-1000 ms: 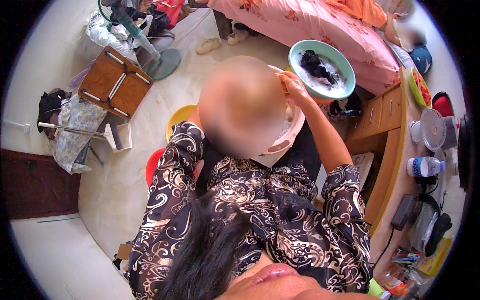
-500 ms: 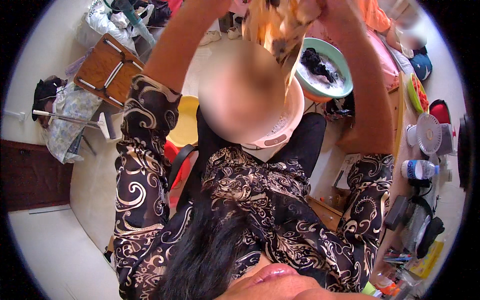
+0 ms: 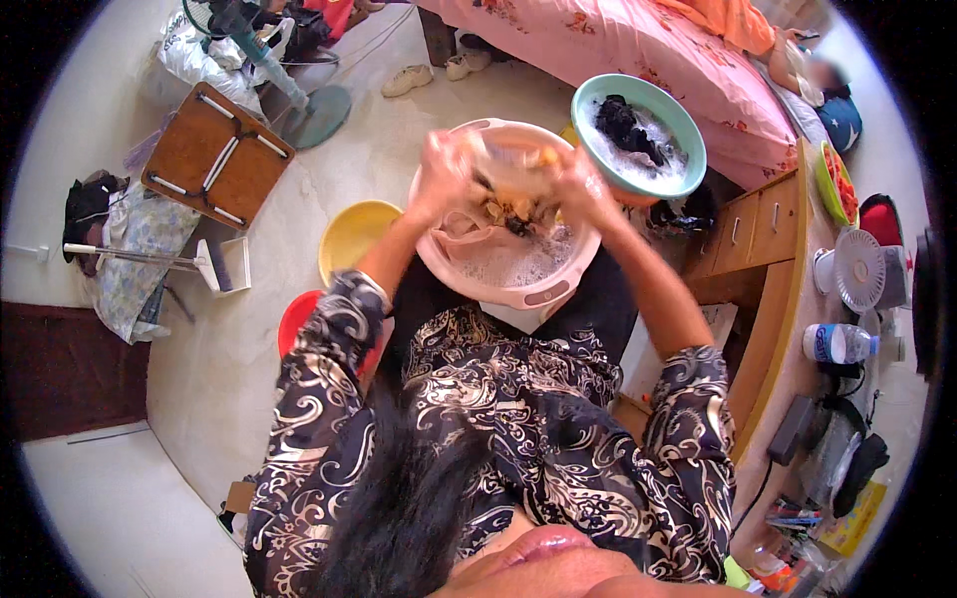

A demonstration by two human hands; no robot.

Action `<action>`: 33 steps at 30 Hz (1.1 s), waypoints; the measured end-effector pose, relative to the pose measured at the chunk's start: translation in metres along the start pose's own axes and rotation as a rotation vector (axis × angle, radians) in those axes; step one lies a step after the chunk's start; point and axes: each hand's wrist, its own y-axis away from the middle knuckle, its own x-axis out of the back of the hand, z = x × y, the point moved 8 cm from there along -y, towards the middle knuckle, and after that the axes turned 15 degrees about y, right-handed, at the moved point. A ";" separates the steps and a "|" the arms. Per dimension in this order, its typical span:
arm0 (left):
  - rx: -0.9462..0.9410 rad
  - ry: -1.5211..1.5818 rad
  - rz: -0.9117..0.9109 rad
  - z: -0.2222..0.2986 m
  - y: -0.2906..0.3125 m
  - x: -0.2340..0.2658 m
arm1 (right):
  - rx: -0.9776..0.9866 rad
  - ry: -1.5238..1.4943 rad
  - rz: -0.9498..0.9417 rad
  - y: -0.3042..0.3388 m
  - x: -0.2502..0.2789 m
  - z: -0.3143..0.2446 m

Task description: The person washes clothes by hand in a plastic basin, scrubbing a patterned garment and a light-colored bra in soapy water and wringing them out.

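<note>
Both my hands grip a yellow-orange cloth with dark patches (image 3: 513, 207) above a pale pink basin (image 3: 510, 296). My left hand (image 3: 446, 171), smeared by motion, is closed on one side of the cloth over the basin's left part. Closed on the cloth's other side, my right hand (image 3: 583, 187) is over the basin's right rim. Part of the cloth hangs down into foamy water, where a paler pinkish cloth (image 3: 461, 237) also lies. The basin stands in front of me, close to my knees.
A teal basin (image 3: 698, 164) with dark cloth in suds stands right of mine. At left are a yellow basin (image 3: 349, 239), a red basin (image 3: 297, 317), a folded brown table (image 3: 214, 149) and a dustpan (image 3: 234, 267). Behind is a bed (image 3: 558, 45), where another person lies.
My hands have come down from high up with the cloth, which hung stretched out in front of me. It is now bunched lower, partly in the pink basin.
</note>
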 end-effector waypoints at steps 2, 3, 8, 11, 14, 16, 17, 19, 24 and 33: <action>0.104 -0.278 -0.236 -0.027 0.046 -0.050 | -0.117 0.340 -0.059 0.019 -0.054 0.026; 0.178 -0.430 -0.361 -0.028 0.072 -0.070 | -0.164 0.505 -0.102 0.028 -0.081 0.037; 0.379 -0.604 -0.458 -0.058 0.123 -0.099 | -0.211 0.585 -0.198 0.052 -0.148 0.044; 0.324 -0.699 -0.455 -0.074 0.130 -0.110 | -0.156 0.629 -0.096 0.056 -0.166 0.060; 0.172 -0.748 -0.378 -0.061 0.125 -0.118 | -0.129 0.091 -0.031 0.072 -0.194 0.098; 0.145 -0.749 -0.378 -0.074 0.131 -0.114 | -0.374 -0.001 -0.171 0.072 -0.197 0.099; 0.155 -0.727 -0.428 -0.080 0.136 -0.114 | -0.432 -0.020 -0.206 0.075 -0.198 0.100; 0.167 -0.660 -0.582 -0.097 0.152 -0.121 | -0.448 0.014 -0.209 0.075 -0.194 0.102; 0.153 -0.550 -0.743 -0.187 0.175 -0.124 | -0.469 -0.017 -0.359 0.060 -0.174 0.061; 0.551 0.020 -0.237 -0.113 0.017 -0.047 | -0.448 -0.164 -0.132 0.004 -0.070 0.068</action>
